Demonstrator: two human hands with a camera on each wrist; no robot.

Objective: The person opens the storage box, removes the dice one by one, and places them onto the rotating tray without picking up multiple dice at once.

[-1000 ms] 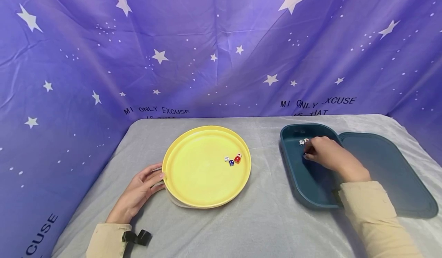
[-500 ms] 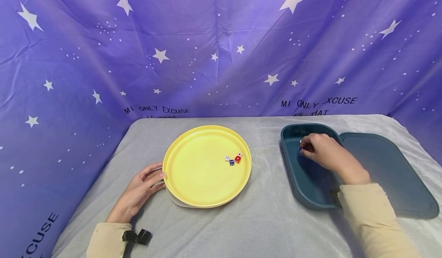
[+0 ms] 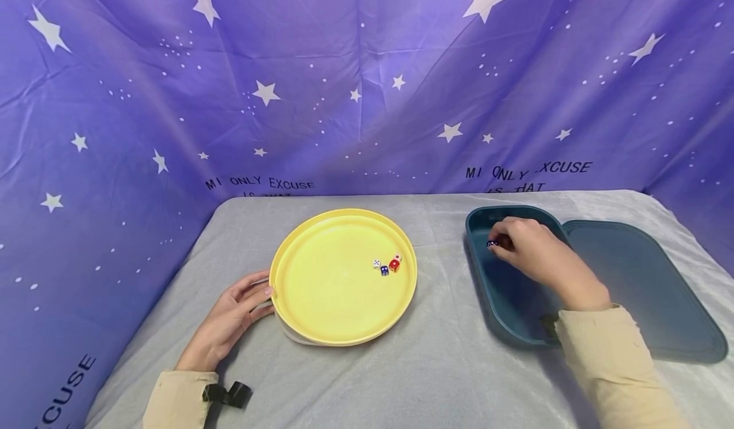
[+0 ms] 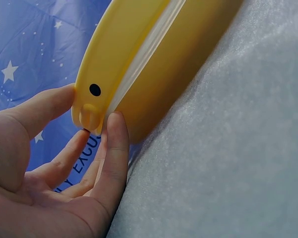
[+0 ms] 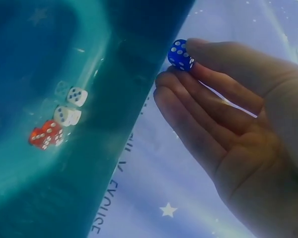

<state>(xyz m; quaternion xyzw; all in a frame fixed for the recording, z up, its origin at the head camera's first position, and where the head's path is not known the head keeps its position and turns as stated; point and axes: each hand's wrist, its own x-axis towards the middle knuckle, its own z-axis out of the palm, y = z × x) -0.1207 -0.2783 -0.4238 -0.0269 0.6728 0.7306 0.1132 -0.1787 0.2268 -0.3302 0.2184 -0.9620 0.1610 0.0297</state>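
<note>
My right hand [image 3: 536, 247] is over the teal box [image 3: 487, 289] and pinches a blue die [image 5: 180, 55] between thumb and fingertips. In the right wrist view, white dice [image 5: 77, 96] and red dice [image 5: 45, 135] show to the left of that hand; the hand hides them in the head view. At the left, my left hand [image 3: 226, 320] holds the near-left rim of a round yellow tray [image 3: 321, 333], thumb and fingers around a small beak-like tab [image 4: 90, 117] beneath a black dot. On the tray's right side lie a white die [image 3: 376, 264], a blue die [image 3: 385, 270] and red dice [image 3: 394, 265].
A flat teal lid [image 3: 648, 289] lies right of the box, under the right forearm. Grey cloth [image 3: 441, 352] covers the table, and a purple star-patterned curtain [image 3: 355, 129] hangs behind it. A black strap [image 3: 228, 394] sits at the left wrist.
My right hand has moved a little left and up inside the teal box with the blue die. White dice seen there earlier are now behind the hand. My left hand has stayed put.
</note>
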